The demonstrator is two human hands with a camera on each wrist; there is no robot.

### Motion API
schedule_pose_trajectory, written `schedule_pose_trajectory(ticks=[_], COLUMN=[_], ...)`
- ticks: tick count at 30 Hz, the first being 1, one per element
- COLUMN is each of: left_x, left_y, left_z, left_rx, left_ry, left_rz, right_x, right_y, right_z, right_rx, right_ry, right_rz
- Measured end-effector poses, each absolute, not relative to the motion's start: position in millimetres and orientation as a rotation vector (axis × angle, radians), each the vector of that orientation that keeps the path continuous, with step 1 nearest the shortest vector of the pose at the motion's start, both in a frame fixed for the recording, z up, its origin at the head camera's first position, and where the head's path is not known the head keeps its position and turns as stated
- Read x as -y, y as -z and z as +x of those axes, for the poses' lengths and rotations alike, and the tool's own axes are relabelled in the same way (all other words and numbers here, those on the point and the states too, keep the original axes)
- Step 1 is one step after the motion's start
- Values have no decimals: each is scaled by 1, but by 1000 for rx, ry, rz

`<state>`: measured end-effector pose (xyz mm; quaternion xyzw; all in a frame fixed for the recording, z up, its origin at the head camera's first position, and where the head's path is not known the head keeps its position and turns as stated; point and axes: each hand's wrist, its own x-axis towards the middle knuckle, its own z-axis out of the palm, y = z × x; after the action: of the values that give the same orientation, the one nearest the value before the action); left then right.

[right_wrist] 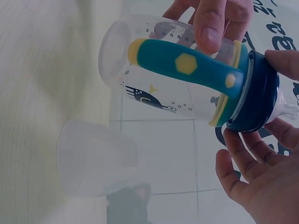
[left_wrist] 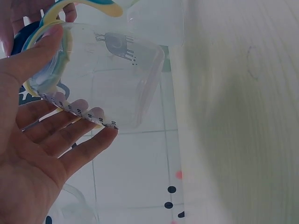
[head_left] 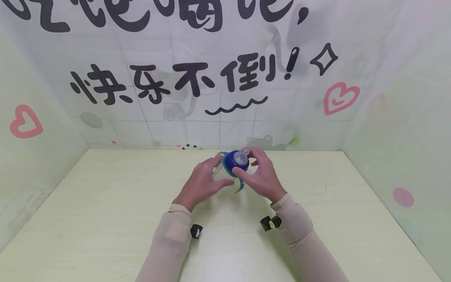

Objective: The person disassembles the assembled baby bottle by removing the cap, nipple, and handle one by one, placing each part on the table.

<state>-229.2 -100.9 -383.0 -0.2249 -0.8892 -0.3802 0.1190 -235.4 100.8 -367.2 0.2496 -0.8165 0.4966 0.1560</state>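
A clear baby bottle (right_wrist: 159, 100) with printed pictures is tilted above the table. Its blue-and-yellow handle (right_wrist: 187, 65) shows in the right wrist view. My left hand (head_left: 202, 182) grips the bottle body, thumb on one side and fingers along the printed scale (left_wrist: 77, 112). At the top, the thumb and fingers of my right hand (head_left: 262, 174) hold the dark blue collar (right_wrist: 254, 93) from opposite sides. A clear nipple (right_wrist: 284, 109) sticks out of that collar, toward the right hand.
Beyond the bottle, a frosted translucent cup-shaped cover (right_wrist: 96, 158) stands on the pale wooden table (head_left: 105, 219). A printed back wall (head_left: 197, 133) with black lettering rises at the table's far edge, and side walls stand left and right.
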Motion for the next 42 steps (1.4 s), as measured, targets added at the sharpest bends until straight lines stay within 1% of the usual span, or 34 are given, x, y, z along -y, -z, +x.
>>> schedule_pose_trajectory(ticks=[14,23,27,35,42], left_x=[100,99,99,98,98], left_y=[383,382,381,380,380], left_z=[-229,-230,-228,-228,-227], left_rx=[2599,2589,2599,2626,2620], left_ry=[1140,1129,1119,1107,1085], left_rz=[-674,-684,-668,-648,-649], right_x=[-107,-106,-103,-95,-92], right_y=[368,366,366,365,366], right_z=[-239,-239,-237,-232,-231], right_rx=[2325,2312,2343,2338,2317], right_ry=[-1487,-1509,-1466,-1365,-1320], right_rz=[812,821,751,495,444])
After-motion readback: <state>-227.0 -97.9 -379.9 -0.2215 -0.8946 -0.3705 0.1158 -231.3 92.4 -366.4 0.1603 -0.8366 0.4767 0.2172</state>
